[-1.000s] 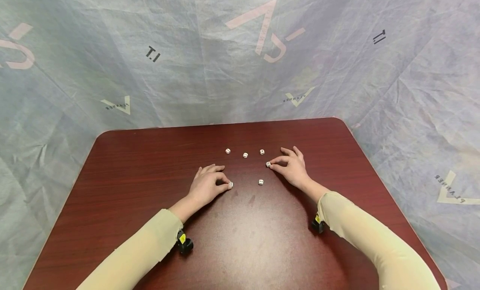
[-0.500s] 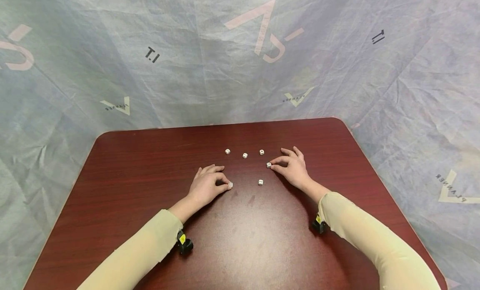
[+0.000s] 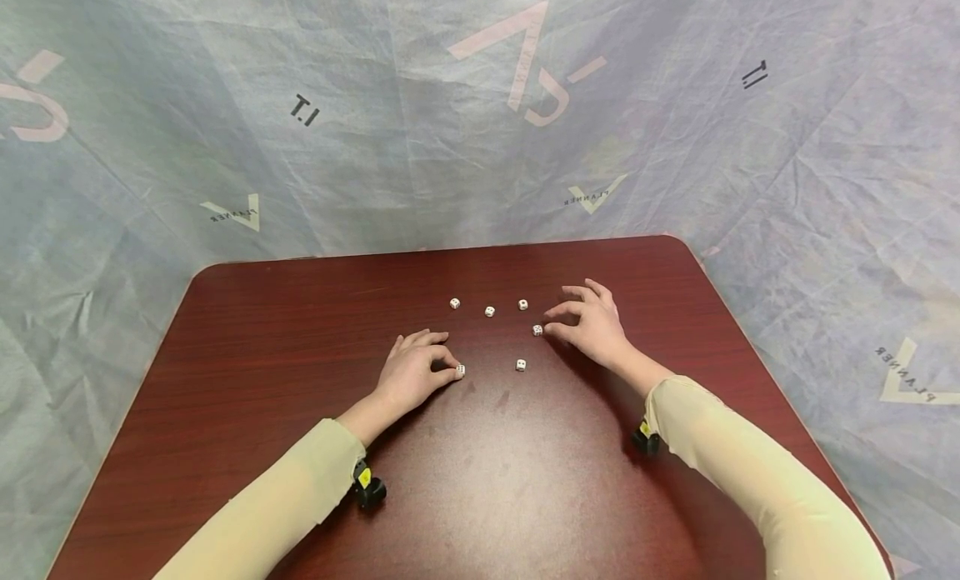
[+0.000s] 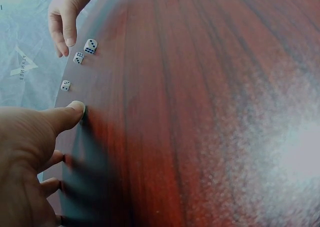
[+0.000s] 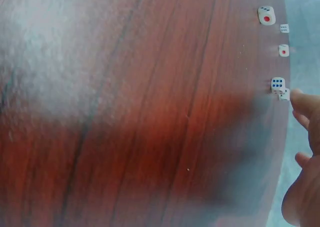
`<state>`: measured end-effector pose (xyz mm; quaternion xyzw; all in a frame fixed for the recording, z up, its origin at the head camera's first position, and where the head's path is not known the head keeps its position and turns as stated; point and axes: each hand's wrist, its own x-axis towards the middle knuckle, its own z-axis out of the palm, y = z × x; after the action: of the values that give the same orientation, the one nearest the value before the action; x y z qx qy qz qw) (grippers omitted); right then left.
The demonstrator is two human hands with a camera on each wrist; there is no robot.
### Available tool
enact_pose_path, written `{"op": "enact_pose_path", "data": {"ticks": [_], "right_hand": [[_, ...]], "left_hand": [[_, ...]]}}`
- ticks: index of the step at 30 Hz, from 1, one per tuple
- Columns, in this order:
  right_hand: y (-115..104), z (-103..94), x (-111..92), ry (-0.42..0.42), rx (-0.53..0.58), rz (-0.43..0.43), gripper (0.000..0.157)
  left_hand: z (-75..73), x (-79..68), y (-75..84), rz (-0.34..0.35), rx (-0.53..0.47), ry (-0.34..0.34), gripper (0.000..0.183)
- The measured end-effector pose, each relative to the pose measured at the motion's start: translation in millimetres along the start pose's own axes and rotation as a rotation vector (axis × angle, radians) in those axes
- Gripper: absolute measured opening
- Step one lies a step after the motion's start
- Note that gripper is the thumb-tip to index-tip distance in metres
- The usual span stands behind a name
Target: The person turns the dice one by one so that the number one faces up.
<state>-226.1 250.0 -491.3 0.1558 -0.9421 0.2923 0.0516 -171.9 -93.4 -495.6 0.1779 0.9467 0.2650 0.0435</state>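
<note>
Placement looks, I judge, like the step in hand. My left hand (image 3: 412, 368) pinches a small white cubic die with dark pips (image 3: 461, 370) between thumb and forefinger, left of my landmark, the white two-pip cubic die (image 3: 521, 365). My right hand (image 3: 591, 323) has thumb and forefinger parted, holding nothing, just beside another white cubic die (image 3: 537, 330) beyond and slightly right of the landmark; I cannot tell if the thumb touches. Three more white cubic dice (image 3: 490, 312) lie farther beyond it. The next move probably calls for light fingertips, nudging no neighbour.
</note>
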Motion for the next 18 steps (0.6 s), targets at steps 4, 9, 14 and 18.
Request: {"op": "enact_pose_path", "data": {"ticks": [4,9,14,18], "right_hand": [[-0.2,1.4,2.5,-0.009,-0.06,-0.04,0.023],[-2.1,5.6,5.2,-0.026,-0.098,-0.062,0.018],[-5.7,7.6,6.5,-0.03,-0.107,-0.063,0.016],[-6.6,8.4,7.1,-0.036,-0.105,-0.065,0.015]], "left_hand": [[0.1,0.2,-0.2,0.001,-0.002,0.001,0.008],[0.5,0.1,-0.7,0.0,-0.006,0.003,0.008],[1.1,0.1,-1.1,0.002,-0.01,0.004,0.007],[0.2,0.0,-0.2,0.005,-0.013,0.002,0.008]]}}
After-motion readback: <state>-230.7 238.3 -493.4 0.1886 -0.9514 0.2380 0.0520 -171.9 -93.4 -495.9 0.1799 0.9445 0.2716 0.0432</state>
